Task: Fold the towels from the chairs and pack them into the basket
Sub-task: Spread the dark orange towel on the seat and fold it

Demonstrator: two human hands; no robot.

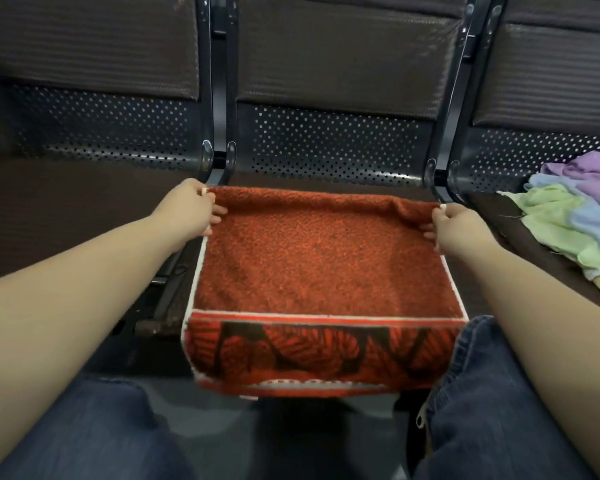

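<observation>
A red towel with white edging and a black pattern lies spread on the middle chair seat, its near end hanging over the seat's front edge. My left hand pinches the towel's far left corner. My right hand pinches the far right corner. The far edge is lifted slightly and curls toward me. No basket is in view.
A crumpled pile of pastel towels, green, blue and purple, lies on the right chair seat. The left chair seat is dark and bare. Perforated metal chair backs stand behind. My knees in blue jeans are below the seat edge.
</observation>
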